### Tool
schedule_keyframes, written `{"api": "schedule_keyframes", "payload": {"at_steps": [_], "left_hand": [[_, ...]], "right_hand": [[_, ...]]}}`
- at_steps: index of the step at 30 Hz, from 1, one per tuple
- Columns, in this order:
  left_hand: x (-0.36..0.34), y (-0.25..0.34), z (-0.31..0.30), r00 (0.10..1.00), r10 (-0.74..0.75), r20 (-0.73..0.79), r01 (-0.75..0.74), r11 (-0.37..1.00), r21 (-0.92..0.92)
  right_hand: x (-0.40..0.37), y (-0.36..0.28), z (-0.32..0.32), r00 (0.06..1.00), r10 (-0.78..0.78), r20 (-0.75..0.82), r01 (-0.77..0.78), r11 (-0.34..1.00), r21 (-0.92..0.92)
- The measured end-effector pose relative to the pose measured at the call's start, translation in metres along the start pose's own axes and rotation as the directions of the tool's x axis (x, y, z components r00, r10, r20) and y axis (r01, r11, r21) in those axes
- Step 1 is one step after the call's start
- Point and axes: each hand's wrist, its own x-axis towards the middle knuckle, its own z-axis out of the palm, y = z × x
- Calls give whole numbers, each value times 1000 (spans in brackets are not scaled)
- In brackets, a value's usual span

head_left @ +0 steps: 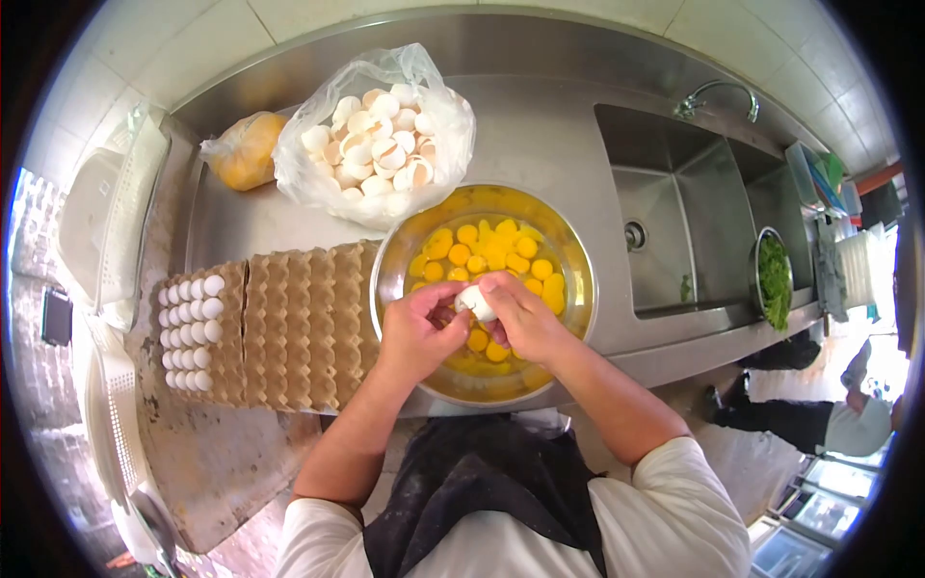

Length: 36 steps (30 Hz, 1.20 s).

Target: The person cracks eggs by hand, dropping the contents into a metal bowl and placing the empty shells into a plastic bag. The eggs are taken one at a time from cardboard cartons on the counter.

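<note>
A white egg [475, 303] with a cracked-looking shell is held between my two hands, over a large steel bowl [387, 260] of raw yolks and whites. My left hand [421, 323] has its fingers closed on the egg's left side. From the right, my right hand [520, 313] grips the same egg with thumb and fingers. Left of the bowl lie cardboard egg trays [308, 328], with several whole white eggs [198, 332] at their far left end. Behind the bowl, a clear plastic bag [443, 116] holds many empty shells.
A tied bag of something yellow-orange [251, 154] sits at the back left. On the right are a steel sink [665, 207], a faucet [718, 91] and a bowl of green leaves [774, 279]. Another person [800, 419] is at the far right.
</note>
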Motion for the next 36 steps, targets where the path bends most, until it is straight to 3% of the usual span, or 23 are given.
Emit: {"api": "schedule_keyframes", "payload": {"at_steps": [3,5,10,12,13,14,15,17,19,21,22,24,25,27,28,30,33,34,36], "left_hand": [[2,-4,-3,1000,-1,-16,1,1000,-27],[4,-9,-7,999,-43,-10,41,987,-152],[7,-1,-19,997,-45,67,53,992,-117],[8,5,-23,995,-51,81,60,991,-116],[7,12,-25,995,-22,97,20,1000,15],[8,19,-26,993,5,118,-22,989,145],[9,25,-28,993,0,117,-16,990,141],[10,37,-29,990,108,88,-131,937,323],[12,41,-29,987,129,93,-152,939,310],[12,39,-24,985,172,2,-172,985,15],[11,42,-23,985,173,-3,-173,985,13],[7,49,-24,994,105,20,-105,994,16],[3,49,-23,994,108,11,-108,994,15],[-5,49,-23,998,52,28,-54,995,80],[-9,47,-25,995,98,20,-100,980,174],[-16,40,-31,991,127,-30,-122,982,147],[-28,45,-44,977,173,-125,-157,979,128],[-31,46,-50,963,171,-206,-168,985,33],[-38,49,-62,931,143,-336,-182,980,-86]], "right_hand": [[1,-4,-2,997,66,31,-67,998,15],[2,-1,-4,998,50,50,-51,998,20],[1,-9,-10,989,124,80,-125,992,6],[-1,-17,-16,992,34,124,-9,981,-195],[-1,-21,-19,991,40,127,-14,980,-197],[0,-25,-23,987,-94,131,135,926,-352],[0,-30,-24,962,-223,157,272,826,-494],[-7,-54,-23,957,-249,147,287,776,-561],[-9,-66,-22,950,-281,139,304,719,-625],[-7,-70,-22,952,-280,124,303,802,-516],[-5,-67,-21,952,-279,128,304,800,-518],[2,-53,-19,987,-98,127,121,974,-191],[3,-48,-17,986,-99,135,124,973,-197],[4,-41,-11,984,55,167,-50,998,-31],[4,-40,-7,982,49,180,-42,998,-45],[6,-40,2,969,144,201,-169,979,113],[25,-54,11,963,124,239,-162,976,145],[32,-67,16,961,117,250,-154,979,132],[51,-105,25,949,-141,281,100,983,153]]}}
